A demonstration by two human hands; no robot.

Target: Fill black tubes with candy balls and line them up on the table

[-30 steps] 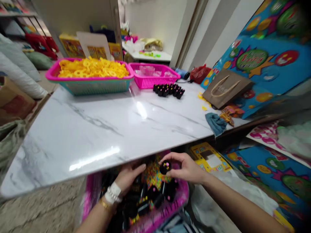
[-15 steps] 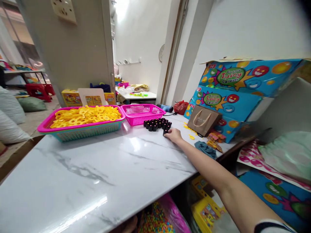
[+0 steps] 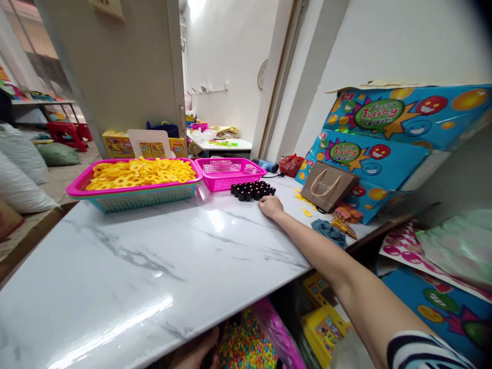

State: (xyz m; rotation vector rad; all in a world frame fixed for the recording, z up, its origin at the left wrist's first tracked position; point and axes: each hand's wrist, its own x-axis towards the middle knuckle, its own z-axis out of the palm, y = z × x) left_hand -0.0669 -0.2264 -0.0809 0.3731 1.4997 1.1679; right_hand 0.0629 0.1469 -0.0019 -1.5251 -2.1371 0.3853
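Note:
My right hand point(image 3: 271, 206) rests on the white marbled table with its fingers curled in. It is right beside a cluster of small black cylinders point(image 3: 248, 192), which stand close together with coloured dots on their tops. Nothing shows between the fingers. My left hand point(image 3: 200, 349) is low at the bottom edge of the view, partly under the table edge, and its fingers are mostly hidden. Next to it, below the table, lies a mass of small multicoloured balls point(image 3: 248, 341) in a pink plastic bag point(image 3: 279, 333).
Yellow ring-shaped plastic pieces point(image 3: 142, 174) fill a pink-and-teal basket point(image 3: 149, 201) at the left. A pink basket point(image 3: 230, 179) stands behind the cylinders. To the right are a brown paper bag point(image 3: 326, 187), a blue-grey cloth point(image 3: 328, 231) and blue gum boxes point(image 3: 378, 115).
The black cylinder at my right fingertips no longer shows there; the fingers are now curled beside the cluster. The camera view has shifted slightly, showing more of the left hand and coloured balls.

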